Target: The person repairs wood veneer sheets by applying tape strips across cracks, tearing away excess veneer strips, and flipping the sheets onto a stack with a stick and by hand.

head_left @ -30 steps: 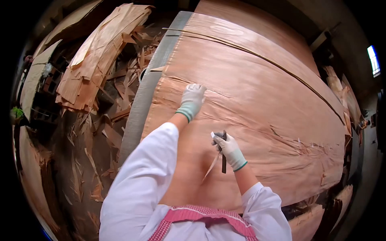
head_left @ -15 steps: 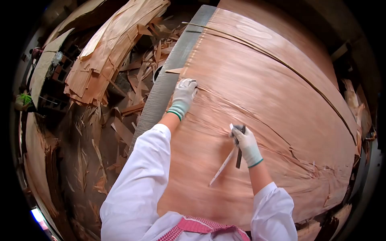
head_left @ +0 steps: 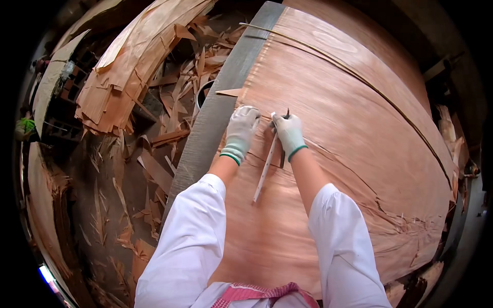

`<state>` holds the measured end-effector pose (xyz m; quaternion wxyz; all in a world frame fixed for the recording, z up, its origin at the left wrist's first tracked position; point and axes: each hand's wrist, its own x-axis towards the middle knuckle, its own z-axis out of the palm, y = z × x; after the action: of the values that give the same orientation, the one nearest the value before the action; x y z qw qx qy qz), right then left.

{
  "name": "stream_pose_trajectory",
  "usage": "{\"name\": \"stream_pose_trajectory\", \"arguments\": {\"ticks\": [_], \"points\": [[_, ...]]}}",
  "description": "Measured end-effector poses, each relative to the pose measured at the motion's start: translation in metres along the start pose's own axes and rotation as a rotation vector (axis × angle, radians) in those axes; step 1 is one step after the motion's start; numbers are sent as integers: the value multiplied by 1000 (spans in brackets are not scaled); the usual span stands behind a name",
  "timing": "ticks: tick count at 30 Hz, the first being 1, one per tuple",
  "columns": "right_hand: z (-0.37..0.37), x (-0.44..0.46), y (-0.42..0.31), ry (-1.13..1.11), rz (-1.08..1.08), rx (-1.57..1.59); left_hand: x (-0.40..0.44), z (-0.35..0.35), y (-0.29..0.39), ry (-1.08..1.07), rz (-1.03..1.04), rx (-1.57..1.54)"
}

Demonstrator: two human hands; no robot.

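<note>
A broad reddish wood veneer sheet [head_left: 328, 113] lies before me, with a long crack and wrinkles running across it. My left hand [head_left: 242, 131], in a white glove with a green cuff, rests near the sheet's left edge. Its fingers are curled together against the veneer; whatever is under them is hidden. Just to its right, my right hand [head_left: 288, 131] is closed around a dark, narrow knife-like tool [head_left: 282, 159]. A white strip of perforated tape [head_left: 264, 169] also hangs from this hand, trailing down over the veneer. The two hands are close together but apart.
A grey table edge [head_left: 221, 97] borders the sheet on the left, with a pointed veneer sliver [head_left: 229, 93] over it. A thin bent rod [head_left: 354, 74] crosses the sheet's far part. Stacked veneer [head_left: 128, 66] and scattered scraps [head_left: 154, 169] lie left of the table.
My right hand has moved up and left with the tool and tape, arriving beside my left hand. My left hand stays near the sheet's left edge, its fingers more bent.
</note>
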<state>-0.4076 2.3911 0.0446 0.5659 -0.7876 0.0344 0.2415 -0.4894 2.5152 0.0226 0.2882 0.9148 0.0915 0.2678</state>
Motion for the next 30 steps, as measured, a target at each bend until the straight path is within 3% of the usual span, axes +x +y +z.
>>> {"name": "stream_pose_trajectory", "arguments": {"ticks": [2, 3, 5, 10, 16, 20, 21, 22, 24, 27, 30], "points": [[8, 11, -3, 15, 62, -147, 1, -1, 1, -42, -39, 17], [14, 12, -2, 76, 59, -121, 2, -1, 2, -30, -48, 38], [4, 6, -7, -5, 71, -66, 1, 0, 4, -6, -66, 78], [9, 19, 0, 30, 86, -181, 1, 0, 2, 10, 157, 203], [-1, -15, -28, 108, -69, -949, 4, 14, -5, -203, 216, 235], [-10, -25, 14, 139, 16, -686, 15, 8, 39, -368, -75, 357], [-14, -27, 20, 115, -119, -716, 20, 7, 44, -457, -158, 327], [-19, -29, 28, 94, -247, -751, 7, 23, 30, -276, -55, 355], [-38, -31, -3, 56, -316, -921, 8, 19, 30, -260, -9, 280], [-74, -55, -25, -68, -242, -749, 10, 14, 40, -266, 24, 274], [-107, -124, -9, -181, -133, -108, -1, 28, 70, -183, 235, 359]]}}
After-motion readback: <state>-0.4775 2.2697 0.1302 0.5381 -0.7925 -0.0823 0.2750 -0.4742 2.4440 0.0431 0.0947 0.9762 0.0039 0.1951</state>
